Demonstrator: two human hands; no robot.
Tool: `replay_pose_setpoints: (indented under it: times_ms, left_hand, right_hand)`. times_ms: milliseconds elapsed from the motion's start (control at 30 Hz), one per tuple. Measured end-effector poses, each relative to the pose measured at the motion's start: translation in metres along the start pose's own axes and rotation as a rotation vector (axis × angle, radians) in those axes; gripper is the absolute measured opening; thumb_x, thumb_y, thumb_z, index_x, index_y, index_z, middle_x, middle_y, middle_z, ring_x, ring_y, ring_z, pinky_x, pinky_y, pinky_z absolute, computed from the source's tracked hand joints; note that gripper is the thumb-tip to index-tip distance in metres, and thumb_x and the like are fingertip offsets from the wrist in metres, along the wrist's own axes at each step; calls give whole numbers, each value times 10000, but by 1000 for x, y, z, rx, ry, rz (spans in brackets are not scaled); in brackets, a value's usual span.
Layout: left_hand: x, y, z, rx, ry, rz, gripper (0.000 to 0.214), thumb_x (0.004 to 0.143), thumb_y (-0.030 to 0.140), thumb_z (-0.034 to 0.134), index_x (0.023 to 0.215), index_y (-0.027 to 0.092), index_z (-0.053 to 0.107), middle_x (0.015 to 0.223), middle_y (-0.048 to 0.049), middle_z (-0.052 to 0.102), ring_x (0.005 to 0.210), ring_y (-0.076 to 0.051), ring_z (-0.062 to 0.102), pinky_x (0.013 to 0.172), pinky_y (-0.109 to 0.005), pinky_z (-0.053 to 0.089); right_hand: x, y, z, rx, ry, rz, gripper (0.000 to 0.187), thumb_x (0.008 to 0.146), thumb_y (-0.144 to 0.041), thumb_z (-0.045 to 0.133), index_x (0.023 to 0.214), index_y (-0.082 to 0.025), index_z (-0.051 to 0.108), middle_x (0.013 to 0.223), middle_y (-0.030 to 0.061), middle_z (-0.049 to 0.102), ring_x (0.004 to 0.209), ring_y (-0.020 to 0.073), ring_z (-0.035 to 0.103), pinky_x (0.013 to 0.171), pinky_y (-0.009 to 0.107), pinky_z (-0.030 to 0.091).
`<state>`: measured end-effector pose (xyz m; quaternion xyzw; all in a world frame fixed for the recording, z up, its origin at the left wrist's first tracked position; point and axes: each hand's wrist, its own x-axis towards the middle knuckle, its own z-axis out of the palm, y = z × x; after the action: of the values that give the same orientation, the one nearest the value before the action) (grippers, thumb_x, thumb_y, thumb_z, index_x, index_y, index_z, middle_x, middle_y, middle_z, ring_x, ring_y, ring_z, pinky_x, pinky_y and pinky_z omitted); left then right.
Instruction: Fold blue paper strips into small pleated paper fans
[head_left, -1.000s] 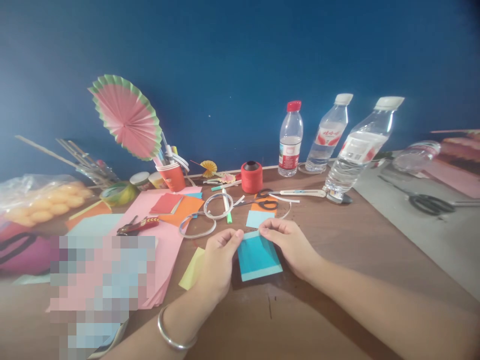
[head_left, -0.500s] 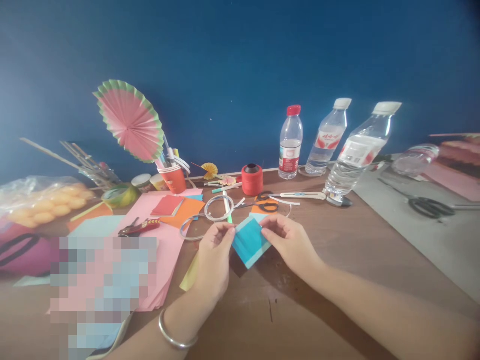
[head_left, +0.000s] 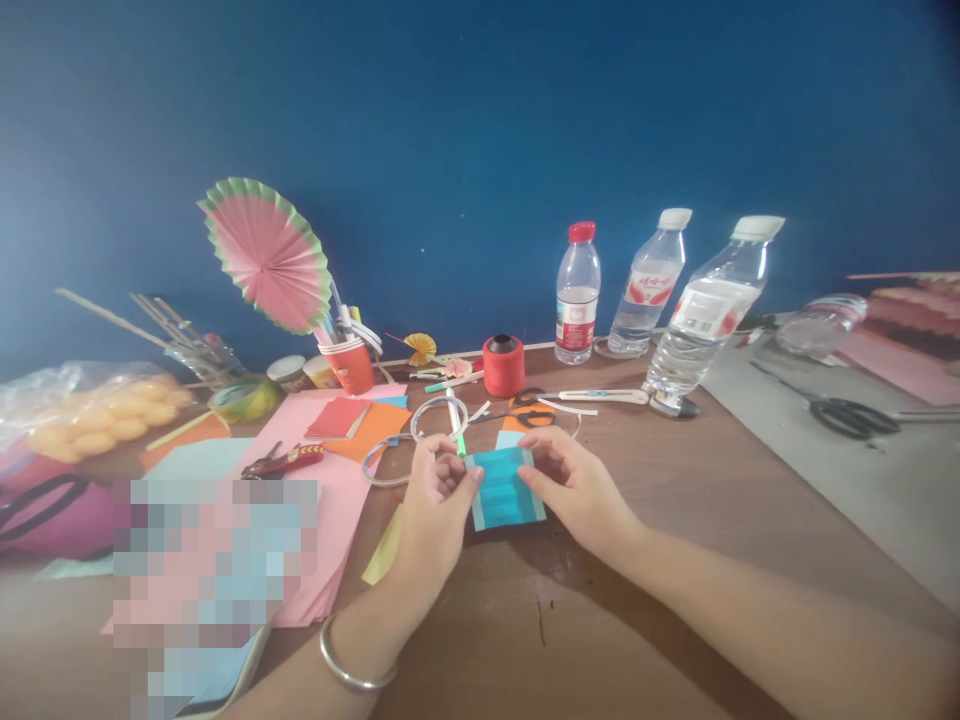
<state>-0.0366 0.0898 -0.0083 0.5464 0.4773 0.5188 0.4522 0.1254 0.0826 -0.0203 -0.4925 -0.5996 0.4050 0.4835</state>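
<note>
A small blue square of paper [head_left: 508,492] with paler strips along its left and right edges is held up over the table. My left hand [head_left: 441,500] pinches its left edge between thumb and fingers. On the opposite edge, my right hand [head_left: 570,488] grips it the same way. Just beyond the hands lie a marker with a green tip [head_left: 455,420], loops of clear tubing [head_left: 439,418], black-handled scissors [head_left: 529,416] and a scrap of orange paper [head_left: 508,425]. A yellow paper strip [head_left: 384,548] rests left of my left wrist.
Pink paper sheets [head_left: 322,540] and red-handled pliers [head_left: 289,460] lie to the left. A red cup [head_left: 351,366] holds pens and a pleated paper fan [head_left: 266,255]. Bottles [head_left: 577,300], a red thread spool [head_left: 504,366] and a utility knife [head_left: 600,396] stand or lie at the back.
The blue paper has turned from a tilted, diamond-like position to nearly level, its pale strips now upright at both sides. Both hands keep hold of it. The view has shifted slightly.
</note>
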Motion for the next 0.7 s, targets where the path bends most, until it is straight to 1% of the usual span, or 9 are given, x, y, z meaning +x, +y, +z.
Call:
replay_pose_setpoints:
  times_ms: [100,167,267,367,433,567,700]
  left_hand:
    - [0,-1,-2,136,-23,73,79,750,236,544,776,205,477,675,52,470,634,-87,471,608,-189,371]
    - [1,-3,-4,185,-39,100,50,762,239,529,788,199,516,717,35,519,680,-100,497,643,-201,390]
    - [2,-5,-6,211,-45,80,104,758,248,540,848,200,563,769,17,579,727,-112,533,678,-211,414]
    - [4,-8,-6,225,-48,60,142,738,260,573,867,202,579,768,15,596,721,-112,551,669,-207,432]
    - [5,-9,-6,210,-53,62,175,728,259,587,894,205,576,775,14,606,723,-112,561,668,-207,442]
    - [6,-10,-6,181,-16,57,222,708,256,610,920,196,584,751,8,632,697,-114,580,649,-208,461]
    - [5,-7,-5,222,49,58,184,681,251,632,852,181,630,709,7,645,648,-111,585,607,-195,463]
  right_hand:
    - [0,1,0,-52,28,-45,85,755,-213,524,831,-221,562,765,-18,582,697,128,541,630,244,425]
    - [1,2,0,-34,35,-40,82,751,-216,532,822,-216,575,760,-17,590,691,128,544,634,246,431]
    - [4,5,-1,41,42,-9,142,732,-234,564,867,-210,601,787,-3,617,718,141,565,661,260,451]
    - [7,8,-2,153,40,38,211,719,-259,588,920,-203,618,814,14,645,746,155,591,678,274,471]
    - [9,9,-2,207,42,55,222,711,-267,600,920,-200,628,819,20,658,754,160,605,682,278,481]
    - [9,9,-2,220,67,60,219,691,-271,626,896,-197,647,842,29,674,792,173,619,719,293,487]
    - [9,7,-2,214,96,78,186,667,-279,642,831,-193,658,834,30,681,781,180,626,717,301,489]
